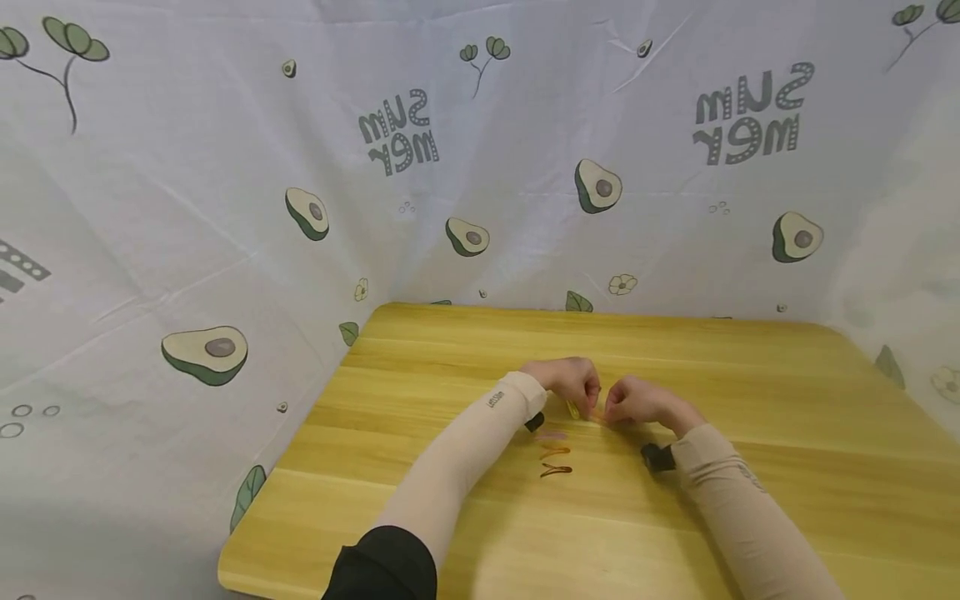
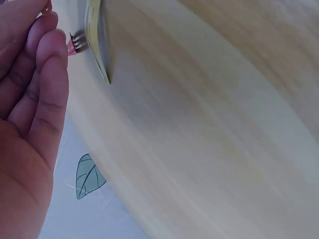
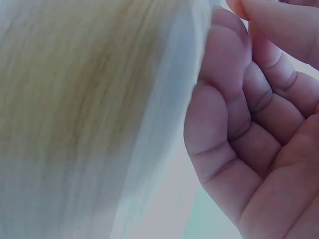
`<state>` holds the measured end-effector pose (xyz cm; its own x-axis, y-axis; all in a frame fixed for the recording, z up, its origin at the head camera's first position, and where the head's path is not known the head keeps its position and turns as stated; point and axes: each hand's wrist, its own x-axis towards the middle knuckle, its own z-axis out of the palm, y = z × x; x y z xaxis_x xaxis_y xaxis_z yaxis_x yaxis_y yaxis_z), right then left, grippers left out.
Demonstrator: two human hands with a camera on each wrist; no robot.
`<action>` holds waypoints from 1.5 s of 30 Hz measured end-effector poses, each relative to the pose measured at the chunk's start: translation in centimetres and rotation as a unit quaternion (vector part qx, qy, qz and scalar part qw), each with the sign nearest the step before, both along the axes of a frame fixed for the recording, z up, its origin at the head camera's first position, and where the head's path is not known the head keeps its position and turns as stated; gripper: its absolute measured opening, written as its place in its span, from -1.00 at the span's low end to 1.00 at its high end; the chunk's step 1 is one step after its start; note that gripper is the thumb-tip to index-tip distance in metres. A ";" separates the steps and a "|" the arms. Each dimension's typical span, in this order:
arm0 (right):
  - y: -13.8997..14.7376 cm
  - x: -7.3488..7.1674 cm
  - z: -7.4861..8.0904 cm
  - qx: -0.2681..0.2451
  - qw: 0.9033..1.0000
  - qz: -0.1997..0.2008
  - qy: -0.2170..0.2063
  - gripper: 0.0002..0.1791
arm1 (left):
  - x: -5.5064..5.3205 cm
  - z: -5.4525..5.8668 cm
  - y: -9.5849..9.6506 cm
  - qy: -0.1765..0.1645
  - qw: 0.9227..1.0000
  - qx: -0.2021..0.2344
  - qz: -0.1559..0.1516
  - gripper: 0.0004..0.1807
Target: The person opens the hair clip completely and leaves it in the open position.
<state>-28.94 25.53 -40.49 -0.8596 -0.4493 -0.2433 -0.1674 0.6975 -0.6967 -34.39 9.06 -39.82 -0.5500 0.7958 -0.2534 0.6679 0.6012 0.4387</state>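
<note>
Close together over the middle of the table, my left hand [image 1: 573, 382] and right hand [image 1: 643, 402] pinch a small orange hair clip [image 1: 597, 417] from either side. In the left wrist view, a reddish bit of it [image 2: 48, 7] shows at my left fingertips. Just by the left hand lies a yellow hair clip [image 1: 573, 410], seen larger in the left wrist view with its pointed end toward the camera. The right wrist view shows the right fingers [image 3: 214, 119] curled in, their tips at the top edge and what they hold mostly hidden.
Nearer the body, a pink clip [image 1: 552, 436], an orange-brown clip [image 1: 555, 451] and a dark brown clip [image 1: 557, 471] lie in a column on the wooden table [image 1: 420, 358]. A small red piece with dark teeth [image 2: 74, 45] shows beside the yellow clip. Printed cloth [image 1: 525, 125] hangs behind.
</note>
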 end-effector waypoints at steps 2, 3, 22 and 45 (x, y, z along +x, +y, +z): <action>0.1 0.0 0.0 -0.004 1.000 -0.007 -0.002 -0.88 | 0.1 0.0 -0.1 -0.011 1.000 0.002 0.005 -0.93; 0.1 0.1 -0.1 -0.007 1.000 -0.009 -0.003 -0.87 | 0.1 0.0 -0.1 -0.016 1.000 0.002 0.008 -0.94; 0.2 1.1 0.3 -0.057 0.997 -0.047 0.036 -0.87 | 0.0 -0.3 -0.9 0.002 0.998 0.061 0.021 -0.91; -0.4 1.8 0.9 -0.064 0.995 -0.060 0.054 -0.85 | 1.5 -0.3 -2.7 0.024 0.990 0.127 0.048 -0.95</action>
